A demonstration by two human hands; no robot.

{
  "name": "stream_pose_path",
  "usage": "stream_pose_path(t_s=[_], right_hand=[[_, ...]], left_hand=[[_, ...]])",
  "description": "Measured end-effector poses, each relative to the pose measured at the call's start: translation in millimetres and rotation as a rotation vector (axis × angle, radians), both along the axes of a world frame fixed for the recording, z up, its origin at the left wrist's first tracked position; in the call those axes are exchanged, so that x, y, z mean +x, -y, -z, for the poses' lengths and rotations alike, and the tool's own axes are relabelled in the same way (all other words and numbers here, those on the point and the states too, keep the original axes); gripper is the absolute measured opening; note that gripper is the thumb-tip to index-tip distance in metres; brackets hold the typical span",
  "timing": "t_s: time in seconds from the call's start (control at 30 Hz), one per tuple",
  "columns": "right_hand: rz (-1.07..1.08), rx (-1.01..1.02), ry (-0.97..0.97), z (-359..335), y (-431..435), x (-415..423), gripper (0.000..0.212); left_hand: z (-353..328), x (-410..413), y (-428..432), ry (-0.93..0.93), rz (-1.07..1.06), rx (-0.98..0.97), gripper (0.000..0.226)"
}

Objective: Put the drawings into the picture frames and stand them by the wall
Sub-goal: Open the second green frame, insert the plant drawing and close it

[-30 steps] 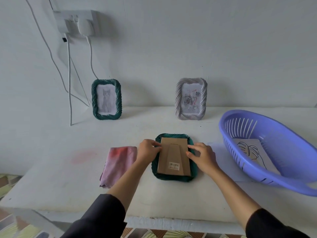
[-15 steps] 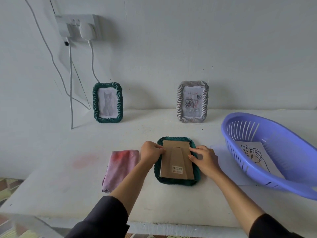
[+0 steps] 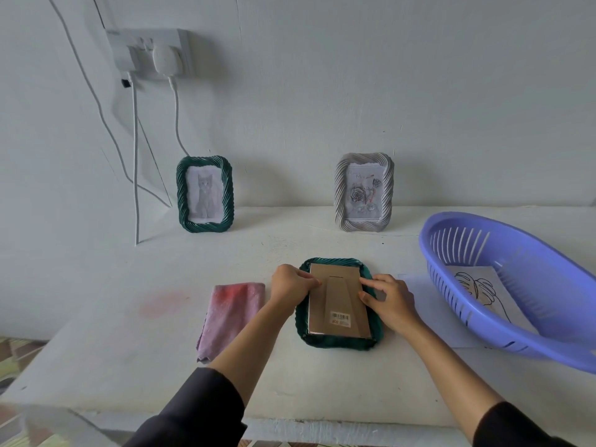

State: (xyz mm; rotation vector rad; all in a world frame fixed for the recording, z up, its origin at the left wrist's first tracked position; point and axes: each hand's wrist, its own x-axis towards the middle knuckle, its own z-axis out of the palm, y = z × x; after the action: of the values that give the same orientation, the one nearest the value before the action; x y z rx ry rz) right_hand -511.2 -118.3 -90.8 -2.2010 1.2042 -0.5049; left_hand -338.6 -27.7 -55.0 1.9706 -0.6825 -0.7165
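A dark green picture frame [image 3: 335, 341] lies face down at the middle of the table, its brown cardboard back [image 3: 335, 298] with a fold-out stand facing up. My left hand [image 3: 290, 285] is curled at the back's left edge, fingertips pinching there. My right hand [image 3: 390, 301] pinches the back's right edge with thumb and index finger. By the wall stand a green frame with a cat drawing [image 3: 204, 195] and a grey frame with a rose drawing [image 3: 364, 191]. A leaf line drawing [image 3: 477, 288] lies in the basket.
A purple plastic basket [image 3: 483, 327] sits at the right on a white sheet of paper [image 3: 419, 291]. A pink cloth [image 3: 232, 311] lies left of my left hand. A wall socket [image 3: 148, 53] with hanging cables is above the cat frame.
Both hands have stayed at the side edges of the cardboard back. My left hand's fingers have curled in tighter. My head has tilted up a little.
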Motion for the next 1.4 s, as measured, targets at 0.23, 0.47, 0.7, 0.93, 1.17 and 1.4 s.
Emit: stream_pose_path(t_s=[0.23,0.47,0.7,0.93,1.17,1.4], right_hand=[[-0.003,0.001,-0.005,0.3,0.1,-0.4,0.038],[-0.008,-0.006,-0.010,-0.3,0.0,-0.2,0.038],[-0.015,-0.011,-0.020,-1.7,-1.2,-0.6,0.039],[-0.008,-0.015,-0.017,-2.1,-4.2,-0.8,0.032],[-0.034,-0.002,-0.034,-4.0,-6.4,-1.8,0.036],[-0.028,0.011,-0.037,-7.3,-8.4,-2.2,0.033]], left_hand=[[-3.7,-2.1,-1.0,-0.014,0.018,0.001,0.023],[-7.2,-0.1,0.3,-0.105,-0.018,-0.037,0.039],[-11.5,-2.5,1.3,-0.292,0.067,-0.077,0.045],[-24.8,10.9,-5.1,-0.330,0.107,-0.135,0.044],[-35.3,57.8,-21.1,-0.115,-0.076,-0.099,0.040],[-20.1,65.2,-27.0,-0.035,-0.140,-0.032,0.041]])
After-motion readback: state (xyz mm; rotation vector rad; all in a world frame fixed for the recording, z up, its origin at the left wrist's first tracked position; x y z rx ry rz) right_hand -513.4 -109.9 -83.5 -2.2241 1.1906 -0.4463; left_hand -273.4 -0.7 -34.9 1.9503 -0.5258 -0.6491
